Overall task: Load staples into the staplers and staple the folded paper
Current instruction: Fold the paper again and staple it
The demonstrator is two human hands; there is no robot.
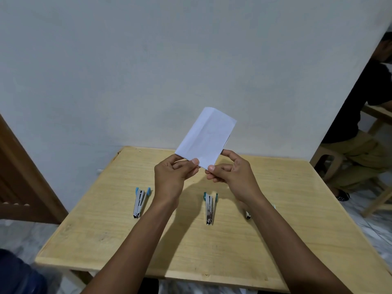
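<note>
The white folded paper (206, 136) is held tilted above the tabletop (212, 251). The left stapler (140, 202) and middle stapler (210, 207), both teal-tipped, lie splayed open. A third stapler (248, 215) is mostly hidden.

No text, label, brand, number or sign can be read; the folded paper (206, 136) carries only a faint mark, too dim to make out; the metal bodies of the left stapler (140, 202) and the middle stapler (210, 208) are too small in view for any brand to be told.
</note>
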